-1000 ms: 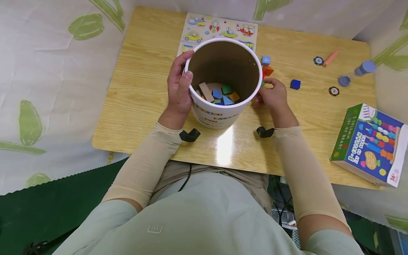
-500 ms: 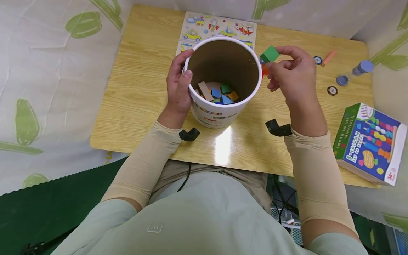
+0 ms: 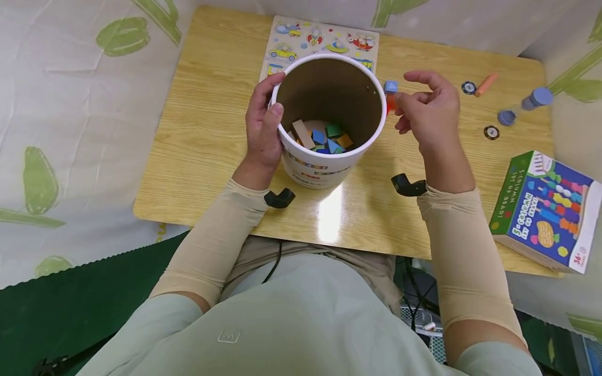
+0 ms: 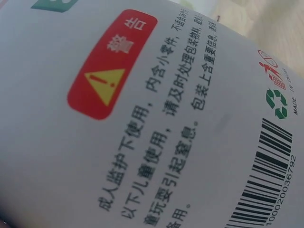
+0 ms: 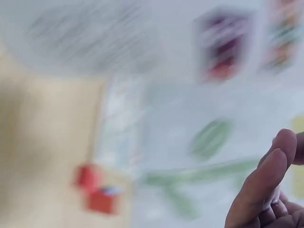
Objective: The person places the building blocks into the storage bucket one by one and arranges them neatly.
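Note:
A white bucket (image 3: 324,169) stands on the table, open at the top, with colored building blocks lying in it: a beige bar (image 3: 303,133), a green block (image 3: 333,130) and several blue and orange ones. My left hand (image 3: 264,128) grips its left side, thumb by the rim. Printed warning text on the bucket wall (image 4: 156,137) fills the left wrist view. Right of the rim, my right hand (image 3: 432,112) holds nothing; thumb and index finger are apart. Near its thumb are a light blue cube (image 3: 391,87) and a red-orange block (image 3: 391,103), partly hidden. In the blurred right wrist view, red blocks (image 5: 101,200) show.
Behind the bucket lies a picture board (image 3: 324,39), partly covered by it. On the right are two round chips (image 3: 491,132), an orange stick (image 3: 486,84), a sand timer (image 3: 524,107) and a bead-set box (image 3: 545,211) at the table's edge (image 3: 301,237).
My right hand lifted a green block beside the bucket and let it go; the block is gone from its fingers, and more green shows in the bucket. The left hand stays put.

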